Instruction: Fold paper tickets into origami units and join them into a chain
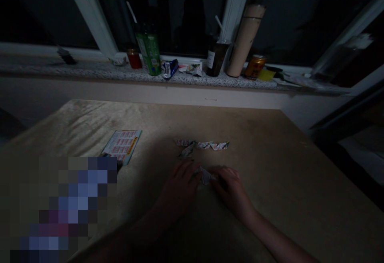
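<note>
A small folded piece of printed paper (205, 176) is between my two hands, low over the tan table. My left hand (181, 185) has its fingers closed at the paper's left end. At the right end, my right hand (232, 187) pinches the paper between thumb and fingers. Just beyond my hands lie several folded printed paper pieces (203, 145), arranged in a rough row, with one slanting toward my left hand. The light is dim, so the exact folds and fingertips are hard to make out.
A printed card or sheet (121, 145) lies on the table (258, 135) to the left, beside a pixelated patch. Along the windowsill (99, 71) stand a green container (153, 53), a red jar (134, 58), a dark cup with straw (216, 57), a tall flask (246, 41) and an orange can (255, 67).
</note>
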A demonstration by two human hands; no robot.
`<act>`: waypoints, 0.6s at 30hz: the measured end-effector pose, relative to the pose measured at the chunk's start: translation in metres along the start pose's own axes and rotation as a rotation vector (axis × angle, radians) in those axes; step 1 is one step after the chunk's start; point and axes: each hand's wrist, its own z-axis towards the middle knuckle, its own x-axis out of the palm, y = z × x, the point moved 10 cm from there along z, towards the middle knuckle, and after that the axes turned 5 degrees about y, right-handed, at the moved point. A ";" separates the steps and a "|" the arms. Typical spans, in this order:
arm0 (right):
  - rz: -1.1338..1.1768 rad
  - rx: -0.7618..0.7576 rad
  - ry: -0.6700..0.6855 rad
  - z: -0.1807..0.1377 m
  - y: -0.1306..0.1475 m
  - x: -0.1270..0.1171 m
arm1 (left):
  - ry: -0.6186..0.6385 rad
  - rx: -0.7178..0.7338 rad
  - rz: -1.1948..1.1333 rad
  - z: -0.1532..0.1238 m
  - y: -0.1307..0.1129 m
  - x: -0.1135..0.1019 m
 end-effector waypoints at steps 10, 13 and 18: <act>-0.107 -0.012 0.013 0.000 0.003 0.003 | 0.154 0.017 -0.182 -0.029 -0.040 0.027; -0.142 -0.007 -0.021 -0.002 0.003 -0.001 | 0.183 0.011 -0.227 -0.028 -0.039 0.028; -0.306 -0.086 -0.016 -0.008 0.017 -0.005 | 0.186 0.003 -0.201 -0.027 -0.036 0.029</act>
